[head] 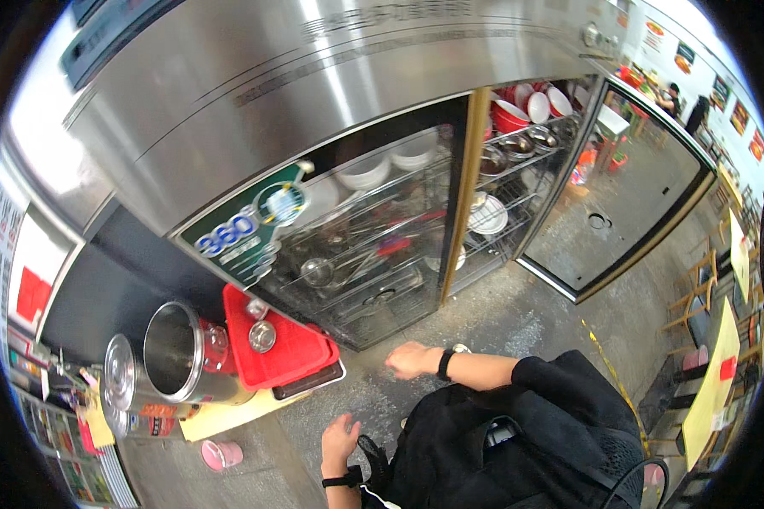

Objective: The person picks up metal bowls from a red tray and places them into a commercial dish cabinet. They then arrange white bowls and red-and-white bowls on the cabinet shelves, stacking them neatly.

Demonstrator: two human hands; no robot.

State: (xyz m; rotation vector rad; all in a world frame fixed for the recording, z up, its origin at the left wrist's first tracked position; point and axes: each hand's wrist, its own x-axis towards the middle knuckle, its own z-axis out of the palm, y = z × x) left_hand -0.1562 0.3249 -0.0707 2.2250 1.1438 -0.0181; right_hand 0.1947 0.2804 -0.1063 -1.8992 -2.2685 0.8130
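Observation:
My left hand [340,439] is low in the view, bare and empty, with its fingers apart and a black band at the wrist. Higher and to the right, my right hand [412,361] hangs over the floor, loosely bent; its palm is hidden and nothing shows in it. It also wears a black wristband. Nearest to both hands is a red plastic basket [280,356] with small metal bowls [262,336] in it, beside a large open steel pot [175,350]. Above stands a steel cabinet [280,83] with dishes behind its glass door [356,254].
The cabinet's right door [617,197] is swung out, showing wire racks [516,172] of red bowls and plates [489,215]. A pink bucket [221,455] stands on the floor by a yellow tabletop [248,413]. Yellow tables [716,388] and chairs [700,305] line the right; people are far off.

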